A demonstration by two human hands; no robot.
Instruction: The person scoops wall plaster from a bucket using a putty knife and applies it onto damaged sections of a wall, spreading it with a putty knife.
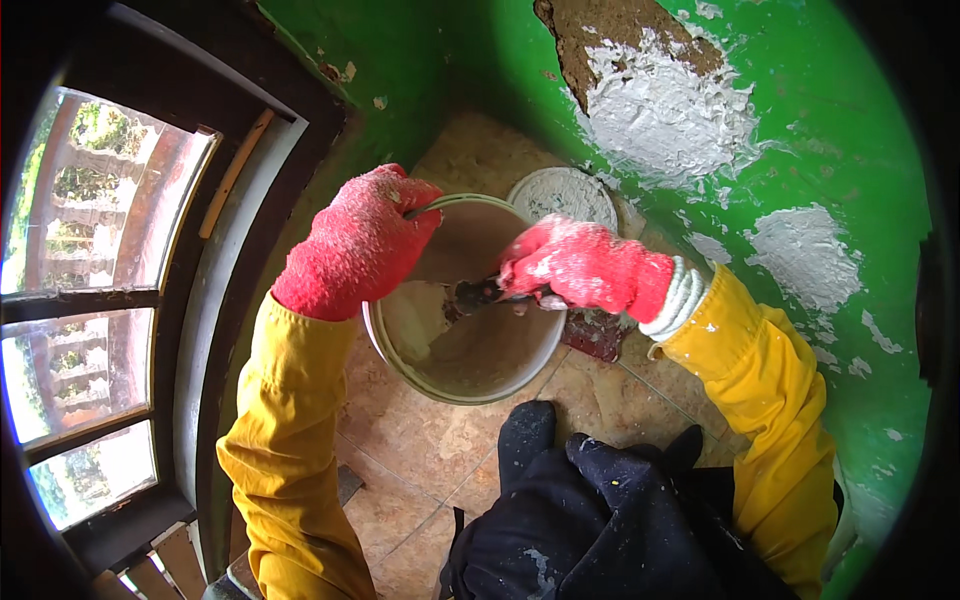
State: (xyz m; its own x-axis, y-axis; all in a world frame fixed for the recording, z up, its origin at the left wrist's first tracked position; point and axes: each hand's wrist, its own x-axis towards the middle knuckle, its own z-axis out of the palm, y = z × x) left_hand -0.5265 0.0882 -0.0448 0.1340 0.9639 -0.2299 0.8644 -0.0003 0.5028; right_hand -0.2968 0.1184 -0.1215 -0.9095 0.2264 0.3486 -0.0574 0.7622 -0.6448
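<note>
A white bucket (pixel 470 235) stands tilted in front of me with pale plaster (pixel 415 315) inside. My left hand (pixel 365 235), in a red glove, grips the bucket's rim at its upper left. My right hand (pixel 585 265), also gloved in red, reaches over the right side of the rim. Its fingers are closed round a dark-handled putty knife (pixel 475 293) held inside the bucket. The knife's blade lies against the plaster and is partly hidden by it.
A round lid (pixel 565 195) coated in plaster lies behind the bucket. Beside the bucket is a spattered dark red flat piece (pixel 595 335). The green wall (pixel 830 170) on the right has white plaster patches (pixel 670 115). A dark-framed window (pixel 80 300) is at left, above tiled floor (pixel 400 490).
</note>
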